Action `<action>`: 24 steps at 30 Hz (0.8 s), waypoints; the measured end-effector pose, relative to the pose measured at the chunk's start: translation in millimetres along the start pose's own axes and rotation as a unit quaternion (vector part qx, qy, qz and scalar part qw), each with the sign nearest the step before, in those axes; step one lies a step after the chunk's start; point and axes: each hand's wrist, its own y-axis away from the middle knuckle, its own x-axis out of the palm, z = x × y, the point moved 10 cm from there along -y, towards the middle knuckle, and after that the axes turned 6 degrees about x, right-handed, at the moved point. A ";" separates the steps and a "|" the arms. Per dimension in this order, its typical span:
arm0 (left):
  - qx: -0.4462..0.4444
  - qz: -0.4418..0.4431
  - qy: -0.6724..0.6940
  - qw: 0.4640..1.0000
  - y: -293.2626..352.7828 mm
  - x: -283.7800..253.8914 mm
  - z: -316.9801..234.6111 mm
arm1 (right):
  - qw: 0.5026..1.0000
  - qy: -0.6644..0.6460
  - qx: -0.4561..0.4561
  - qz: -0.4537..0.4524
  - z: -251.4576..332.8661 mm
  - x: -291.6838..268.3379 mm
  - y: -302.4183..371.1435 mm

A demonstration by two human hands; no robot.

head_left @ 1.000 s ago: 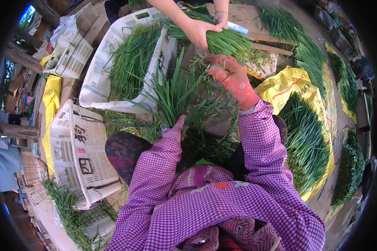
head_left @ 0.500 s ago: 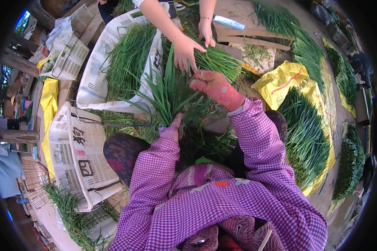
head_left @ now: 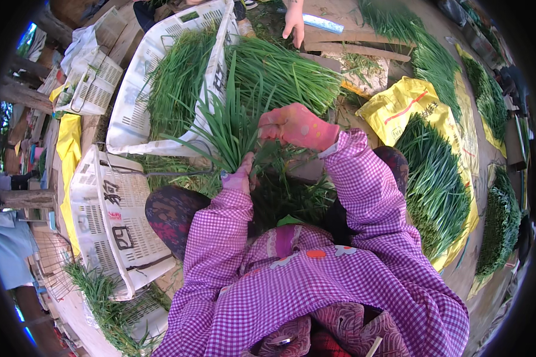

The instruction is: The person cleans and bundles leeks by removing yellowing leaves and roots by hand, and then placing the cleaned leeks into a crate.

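My left hand (head_left: 240, 177) is closed round the lower end of a bunch of chives (head_left: 235, 131), whose leaves fan up and outward. My right hand (head_left: 298, 128), in a pink-red dotted glove, is closed at the right edge of that bunch. Its fingertips meet the leaves, but whatever they hold is hidden. Just beyond my hands lies a large pile of chives (head_left: 286, 71). Another person's hand (head_left: 293, 24) hangs over the far side of that pile, fingers pointing down.
White plastic crates (head_left: 122, 128) stand on the left, the far one holding chives. To the right, more chives (head_left: 432, 190) lie on a yellow sack (head_left: 393, 110). A board (head_left: 357, 49) and a blue-white strip (head_left: 321, 24) are at the far side. Loose leaves (head_left: 292, 199) lie between my knees.
The other person's hands have drawn back from the pile, leaving one in view at the top. My right hand has moved slightly left toward the bunch; my left hand keeps its hold.
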 end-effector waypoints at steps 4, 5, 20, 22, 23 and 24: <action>0.012 -0.038 0.047 0.998 1.3 -7.1 -14.2 | 0.969 -0.242 -0.057 -0.001 -2.0 -14.4 1.4; 0.018 -0.053 0.085 0.995 3.8 -10.8 -20.4 | 0.954 -0.287 -0.075 -0.042 -3.9 -30.4 3.1; 0.176 -0.083 0.280 0.940 8.9 -85.8 -102.1 | 0.881 0.471 -0.001 -0.047 -84.8 103.2 -29.5; 0.219 -0.056 0.295 0.928 2.6 -101.3 -107.7 | 0.861 0.498 0.086 0.062 -98.5 115.2 -21.2; 0.215 -0.033 0.342 0.914 -1.8 -104.6 -107.0 | 0.878 0.456 0.090 0.117 -90.1 118.3 -11.1; 0.215 -0.048 0.352 0.910 0.2 -109.6 -108.9 | 0.890 0.410 0.095 0.175 -80.4 122.8 4.3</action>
